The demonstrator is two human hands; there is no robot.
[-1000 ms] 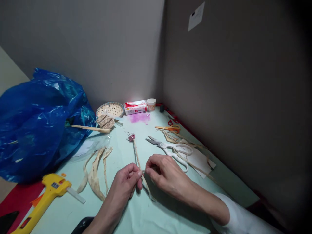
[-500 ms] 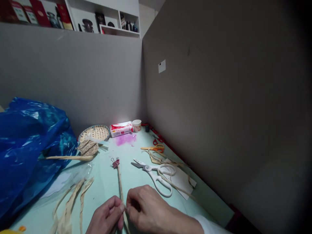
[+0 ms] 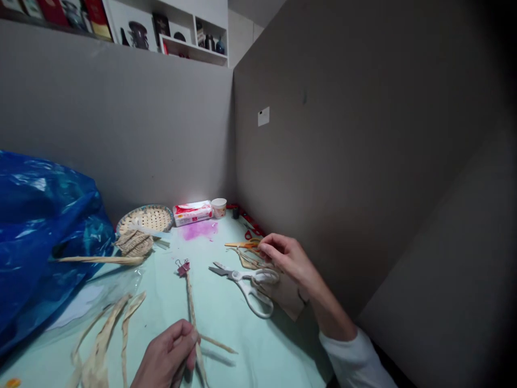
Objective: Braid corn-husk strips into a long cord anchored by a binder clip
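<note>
A thin twisted cord of pale fibre [image 3: 190, 299] runs toward me from a dark red binder clip [image 3: 183, 269] on the table. My left hand [image 3: 167, 353] pinches the cord near its lower end, where loose strands spread out, one pointing right. My right hand [image 3: 285, 256] is raised at the right, its thumb and fingers together at the orange scissors' handle [image 3: 253, 244]; whether it grips anything is too small to tell. White-handled scissors [image 3: 246, 280] lie open between the hands. Loose fibre strips [image 3: 107, 337] lie at the lower left.
A blue plastic bag [image 3: 48, 242] fills the left side. Farther back are a woven basket [image 3: 151, 218], a twine ball [image 3: 135, 243], a tissue pack [image 3: 193, 213] and a paper cup [image 3: 218, 207]. Grey partitions [image 3: 121, 124] stand behind and at the right.
My right hand has left the cord and moved up and right to the orange scissors. The left hand still pinches the cord. A loose strand now shows pointing right. The view has shifted slightly.
</note>
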